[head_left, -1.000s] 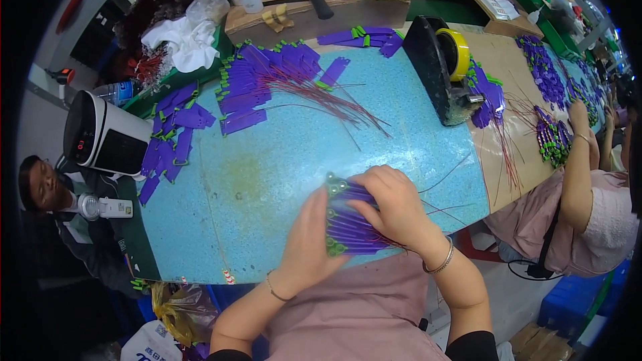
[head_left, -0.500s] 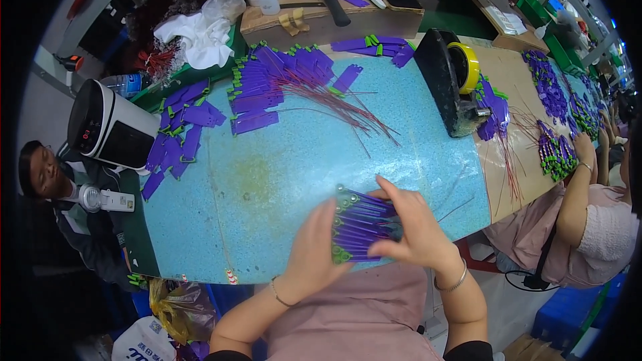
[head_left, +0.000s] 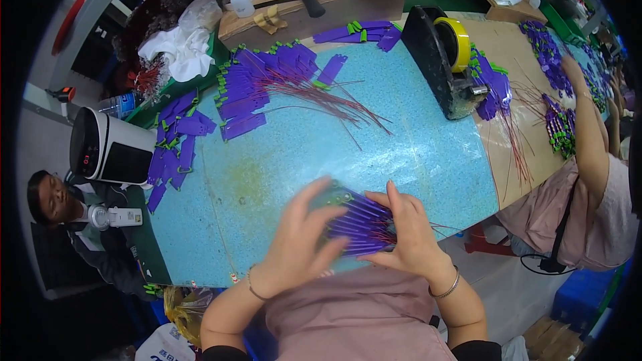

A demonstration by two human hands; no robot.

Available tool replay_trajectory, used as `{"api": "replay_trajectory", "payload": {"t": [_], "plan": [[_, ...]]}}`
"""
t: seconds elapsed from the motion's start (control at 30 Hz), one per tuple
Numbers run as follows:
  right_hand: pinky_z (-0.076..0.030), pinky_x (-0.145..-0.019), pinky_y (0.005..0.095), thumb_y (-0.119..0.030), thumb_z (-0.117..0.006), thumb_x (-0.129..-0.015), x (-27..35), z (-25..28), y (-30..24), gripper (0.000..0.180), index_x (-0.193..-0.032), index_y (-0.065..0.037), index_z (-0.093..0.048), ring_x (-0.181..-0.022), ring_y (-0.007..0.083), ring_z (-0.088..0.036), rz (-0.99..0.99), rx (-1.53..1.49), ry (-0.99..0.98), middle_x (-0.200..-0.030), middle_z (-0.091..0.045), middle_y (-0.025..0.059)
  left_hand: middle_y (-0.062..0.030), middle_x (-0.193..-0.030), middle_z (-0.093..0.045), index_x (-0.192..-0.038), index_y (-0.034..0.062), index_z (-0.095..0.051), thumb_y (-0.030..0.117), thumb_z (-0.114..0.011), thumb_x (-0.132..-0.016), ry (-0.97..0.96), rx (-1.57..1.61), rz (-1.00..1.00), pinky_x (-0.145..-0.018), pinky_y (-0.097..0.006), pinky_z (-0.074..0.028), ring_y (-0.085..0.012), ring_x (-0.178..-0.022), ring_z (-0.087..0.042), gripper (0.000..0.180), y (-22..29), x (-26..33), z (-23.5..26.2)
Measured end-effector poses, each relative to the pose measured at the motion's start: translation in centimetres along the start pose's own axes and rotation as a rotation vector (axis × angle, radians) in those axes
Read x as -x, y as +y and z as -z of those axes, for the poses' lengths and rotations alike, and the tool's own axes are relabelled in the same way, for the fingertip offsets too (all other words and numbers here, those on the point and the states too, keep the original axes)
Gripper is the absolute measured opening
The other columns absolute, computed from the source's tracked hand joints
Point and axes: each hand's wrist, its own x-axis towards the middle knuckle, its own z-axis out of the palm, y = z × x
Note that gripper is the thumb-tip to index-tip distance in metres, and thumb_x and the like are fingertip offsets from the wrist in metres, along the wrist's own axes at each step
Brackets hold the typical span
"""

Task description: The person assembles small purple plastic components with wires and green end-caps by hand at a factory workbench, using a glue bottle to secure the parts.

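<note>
A bundle of purple strips with green ends (head_left: 361, 224) lies between my two hands at the near edge of the light blue table (head_left: 281, 154). My left hand (head_left: 301, 241) presses against the bundle's left side with fingers spread over its green ends. My right hand (head_left: 408, 230) cups the bundle's right side, where thin red wires trail out. Both hands grip the same bundle.
More purple strips with red wires (head_left: 267, 80) are heaped at the table's far side and left edge. A black tape dispenser with a yellow roll (head_left: 445, 60) stands at the right. A white appliance (head_left: 107, 150) sits left. A seated person (head_left: 60, 214) is at left, another person (head_left: 588, 160) works at right.
The bundle has turned between my hands, and both hands have slid a little toward me and left, closing tighter around it.
</note>
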Motion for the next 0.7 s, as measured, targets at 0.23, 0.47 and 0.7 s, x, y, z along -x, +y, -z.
{"api": "replay_trajectory", "payload": {"t": [0.23,0.47,0.7], "plan": [[-0.038,-0.1,0.0441,-0.033,-0.088,-0.059,0.3,-0.1,0.1,0.121,-0.149,0.004,-0.016,-0.11,0.0333,-0.055,-0.026,-0.011,0.0,-0.131,-0.055,0.015,-0.0119,-0.122,-0.057,-0.084,0.0078,-0.063,0.01,-0.074,-0.07,-0.051,-0.409,-0.349,-0.096,-0.046,-0.043,-0.033,-0.115,-0.054,0.018,0.7,-4.8,0.8],[-0.038,-0.1,0.0442,-0.033,-0.089,-0.058,0.2,0.0,-0.3,0.126,-0.15,0.004,-0.011,-0.112,0.0338,-0.054,-0.058,-0.026,0.004,-0.134,-0.053,0.0163,-0.0109,-0.12,-0.058,-0.08,0.0064,-0.063,0.012,-0.07,-0.07,-0.199,-0.442,-0.52,-0.097,-0.044,-0.044,-0.0298,-0.115,-0.055,0.014,0.9,-6.6,-0.1],[-0.038,-0.1,0.0434,-0.032,-0.089,-0.059,0.4,-0.1,-0.1,0.125,-0.151,0.003,-0.011,-0.112,0.0323,-0.055,-0.062,-0.06,0.034,-0.129,-0.056,0.0139,-0.0105,-0.099,-0.065,-0.105,0.0047,-0.057,0.01,-0.056,-0.094,0.258,0.229,-0.112,-0.079,-0.036,-0.054,-0.0245,-0.089,-0.066,0.012,-0.4,-3.5,4.6]]}}
